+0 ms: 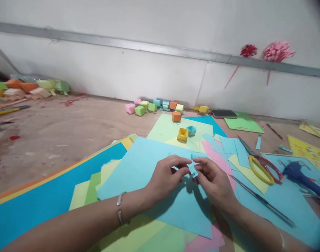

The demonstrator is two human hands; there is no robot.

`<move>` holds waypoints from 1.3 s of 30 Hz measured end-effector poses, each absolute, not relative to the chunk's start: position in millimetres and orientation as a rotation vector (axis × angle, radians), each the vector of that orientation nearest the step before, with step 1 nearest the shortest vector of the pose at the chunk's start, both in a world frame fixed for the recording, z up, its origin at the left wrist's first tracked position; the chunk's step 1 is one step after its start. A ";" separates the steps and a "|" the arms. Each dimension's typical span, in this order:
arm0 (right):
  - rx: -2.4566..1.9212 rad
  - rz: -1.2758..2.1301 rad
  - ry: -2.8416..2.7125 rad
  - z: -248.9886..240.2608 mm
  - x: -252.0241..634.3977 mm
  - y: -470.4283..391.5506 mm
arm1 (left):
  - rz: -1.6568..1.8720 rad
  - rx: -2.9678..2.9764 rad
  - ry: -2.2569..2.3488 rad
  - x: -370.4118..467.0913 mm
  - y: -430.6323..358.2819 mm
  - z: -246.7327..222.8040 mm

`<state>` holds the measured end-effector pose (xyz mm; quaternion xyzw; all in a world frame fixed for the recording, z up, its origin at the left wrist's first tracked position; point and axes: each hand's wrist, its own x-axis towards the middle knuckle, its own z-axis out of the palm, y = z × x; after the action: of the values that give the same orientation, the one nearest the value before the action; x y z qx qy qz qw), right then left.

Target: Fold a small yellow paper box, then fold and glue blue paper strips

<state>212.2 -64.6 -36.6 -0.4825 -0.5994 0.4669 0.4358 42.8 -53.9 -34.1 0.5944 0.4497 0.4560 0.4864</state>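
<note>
Both hands meet above a large light-blue sheet (133, 168). A small folded light-blue paper piece (193, 170) is pinched between them. My left hand (170, 173) holds its left side, with thumb and forefinger pressed close together. On the right side, my right hand (212, 176) grips the piece with thumb and fingers. Part of the piece is hidden by the fingertips. Just behind the hands lies another small light-blue strip (198, 155). Farther back, an open yellow paper box (182, 134) stands beside an open light-blue one (191, 130).
Scissors with red and yellow handles (262, 169) lie at the right, near a long metal tool (265, 201) and a dark blue tool (304, 176). Small coloured paper boxes (152, 107) line the wall. Stacked coloured sheets (70, 185) spread left. A black phone-like object (224, 113) lies behind.
</note>
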 end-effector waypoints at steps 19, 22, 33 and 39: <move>-1.094 0.682 -1.860 -31.8 220.6 -66.6 | 0.901 1.404 0.940 38.9 -56.5 -23.8; -0.949 0.541 -1.922 -30.9 220.5 -68.0 | 0.898 1.243 0.838 38.6 -56.1 -28.7; -0.827 0.505 -1.845 -40.0 217.2 -67.9 | 0.668 1.024 0.798 32.8 -58.2 -38.5; -0.893 0.456 -1.890 -46.7 218.5 -65.8 | 0.710 0.962 0.909 37.4 -66.4 -42.0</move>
<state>218.5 -65.8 -46.7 -0.3659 -0.7748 0.1871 0.4804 37.4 -66.4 -42.0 0.4372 0.4130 0.3225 0.7309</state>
